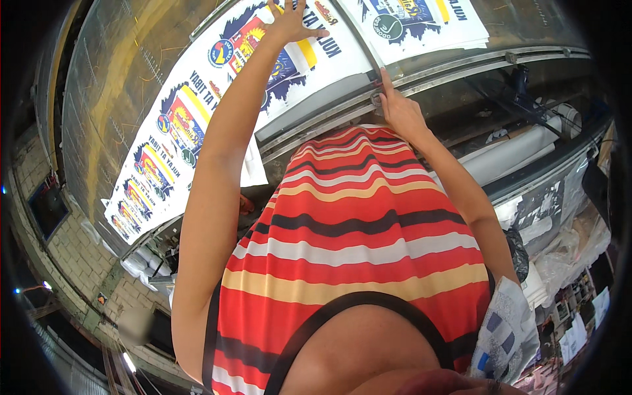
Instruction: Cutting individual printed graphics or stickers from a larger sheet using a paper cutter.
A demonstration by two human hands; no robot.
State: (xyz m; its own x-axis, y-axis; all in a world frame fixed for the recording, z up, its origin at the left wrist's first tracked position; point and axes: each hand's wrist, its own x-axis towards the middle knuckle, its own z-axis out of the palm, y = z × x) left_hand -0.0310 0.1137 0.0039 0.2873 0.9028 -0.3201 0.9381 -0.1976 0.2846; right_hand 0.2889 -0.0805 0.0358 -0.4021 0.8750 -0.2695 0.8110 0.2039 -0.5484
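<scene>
My left hand (289, 25) lies with fingers spread on a long white sheet (342, 62) printed with repeated red, yellow and blue designs. A narrow grey straight strip (359, 31), like a ruler, crosses the sheet to the right of that hand. At the strip's near end is my right hand (403, 113), index finger stretched out against it and thumb lower, by the table's metal rail (434, 82). Its other fingers are mostly hidden. A small reddish bit shows by the strip's end; I cannot make out what it is.
The dark, scratched table (125, 72) reaches far left, its surface streaked yellow. White rolls (513, 148) lie on a shelf under the rail at right. Clear plastic bags (573, 253) are piled beyond. One flap of the sheet hangs over the near edge, close to my body.
</scene>
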